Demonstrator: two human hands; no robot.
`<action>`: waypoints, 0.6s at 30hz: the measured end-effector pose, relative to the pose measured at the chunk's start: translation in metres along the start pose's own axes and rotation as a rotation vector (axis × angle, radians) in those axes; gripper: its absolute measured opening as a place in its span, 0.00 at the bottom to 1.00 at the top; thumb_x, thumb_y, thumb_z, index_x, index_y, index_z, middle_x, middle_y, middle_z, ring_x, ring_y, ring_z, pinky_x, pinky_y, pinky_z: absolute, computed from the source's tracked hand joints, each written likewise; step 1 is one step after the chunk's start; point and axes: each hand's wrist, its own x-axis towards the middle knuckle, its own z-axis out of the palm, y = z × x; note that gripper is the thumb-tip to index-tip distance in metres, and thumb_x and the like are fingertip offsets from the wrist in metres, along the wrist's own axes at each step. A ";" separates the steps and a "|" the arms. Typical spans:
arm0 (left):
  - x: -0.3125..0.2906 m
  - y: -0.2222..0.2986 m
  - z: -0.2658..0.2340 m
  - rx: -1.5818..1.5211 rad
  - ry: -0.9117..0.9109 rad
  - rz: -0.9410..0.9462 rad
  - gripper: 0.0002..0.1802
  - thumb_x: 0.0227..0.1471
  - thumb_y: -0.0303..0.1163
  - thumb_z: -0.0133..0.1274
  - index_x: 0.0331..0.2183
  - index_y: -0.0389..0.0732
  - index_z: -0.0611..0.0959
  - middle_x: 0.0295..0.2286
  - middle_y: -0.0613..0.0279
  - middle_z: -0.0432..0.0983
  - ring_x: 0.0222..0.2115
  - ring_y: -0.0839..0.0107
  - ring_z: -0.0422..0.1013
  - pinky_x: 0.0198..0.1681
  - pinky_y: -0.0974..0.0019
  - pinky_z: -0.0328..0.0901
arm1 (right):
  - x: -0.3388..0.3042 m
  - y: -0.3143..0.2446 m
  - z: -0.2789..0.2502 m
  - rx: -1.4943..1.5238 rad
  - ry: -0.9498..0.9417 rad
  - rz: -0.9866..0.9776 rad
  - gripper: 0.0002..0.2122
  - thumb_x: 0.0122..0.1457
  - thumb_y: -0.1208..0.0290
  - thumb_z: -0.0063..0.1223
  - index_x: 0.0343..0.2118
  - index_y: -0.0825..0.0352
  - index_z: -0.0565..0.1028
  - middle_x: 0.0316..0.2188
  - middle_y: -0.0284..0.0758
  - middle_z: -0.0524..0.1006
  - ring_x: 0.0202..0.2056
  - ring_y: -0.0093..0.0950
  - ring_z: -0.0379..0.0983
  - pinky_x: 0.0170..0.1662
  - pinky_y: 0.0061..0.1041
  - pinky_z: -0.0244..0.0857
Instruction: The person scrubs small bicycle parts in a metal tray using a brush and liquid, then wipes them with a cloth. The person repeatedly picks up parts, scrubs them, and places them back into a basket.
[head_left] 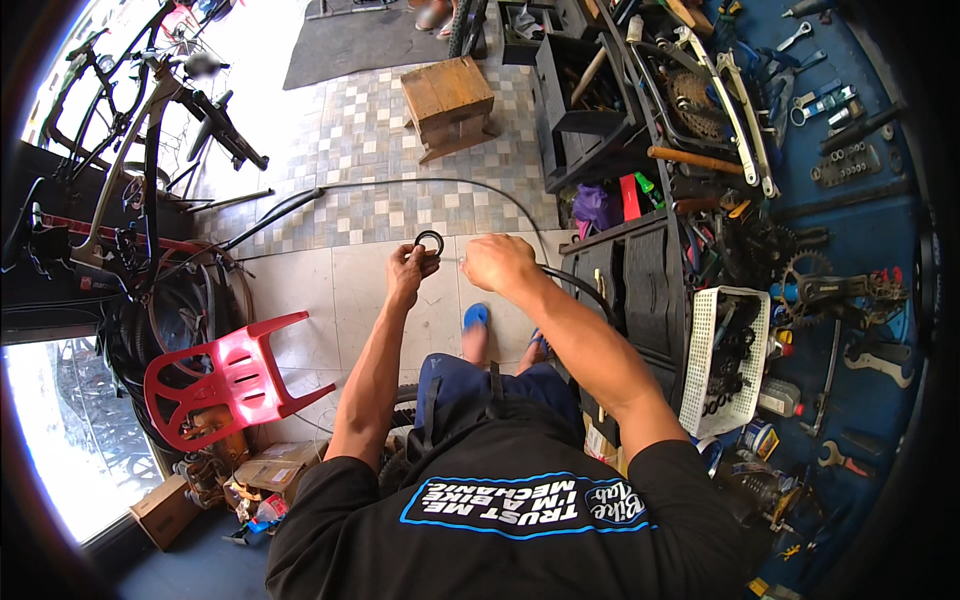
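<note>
A small black ring (430, 234) stands up from the fingertips of my left hand (407, 268), pinched at its lower edge. Its kind cannot be told for certain; it resembles a bearing or a seal. Just to the right, at about the same height, my right hand (500, 264) is closed, the back of it facing up. Its fingertips point toward the ring but are apart from it. A thin pale streak shows at those fingertips, and what they grip is too small to make out. Both arms reach forward over the tiled floor (345, 290).
A red plastic chair (235, 385) lies tipped at left, below bicycle frames (150, 130). Ahead stands a wooden stool (448, 95), with a black hose (420, 181) curving across the floor. At right are dark drawers (655, 290), a white basket (700, 370) of parts, and a tool-covered blue surface (800, 400).
</note>
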 end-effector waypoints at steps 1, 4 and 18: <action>0.000 -0.001 -0.001 -0.014 -0.001 -0.003 0.12 0.67 0.32 0.51 0.44 0.31 0.75 0.39 0.43 0.82 0.37 0.56 0.82 0.43 0.58 0.80 | 0.000 -0.002 -0.001 0.001 -0.023 0.020 0.15 0.63 0.57 0.54 0.38 0.64 0.84 0.41 0.43 0.84 0.44 0.43 0.82 0.48 0.41 0.75; 0.001 -0.004 -0.004 -0.049 -0.006 -0.013 0.12 0.67 0.31 0.51 0.44 0.31 0.74 0.40 0.43 0.82 0.38 0.56 0.82 0.44 0.57 0.80 | -0.003 0.001 -0.007 0.039 -0.005 -0.029 0.16 0.63 0.56 0.54 0.38 0.64 0.84 0.40 0.43 0.84 0.45 0.43 0.82 0.49 0.41 0.74; -0.002 0.005 -0.001 -0.080 -0.087 0.040 0.08 0.66 0.29 0.53 0.45 0.39 0.74 0.45 0.50 0.80 0.47 0.59 0.78 0.50 0.54 0.77 | 0.001 0.002 -0.013 0.002 0.057 0.006 0.14 0.63 0.63 0.51 0.35 0.65 0.85 0.38 0.45 0.85 0.43 0.40 0.83 0.45 0.37 0.77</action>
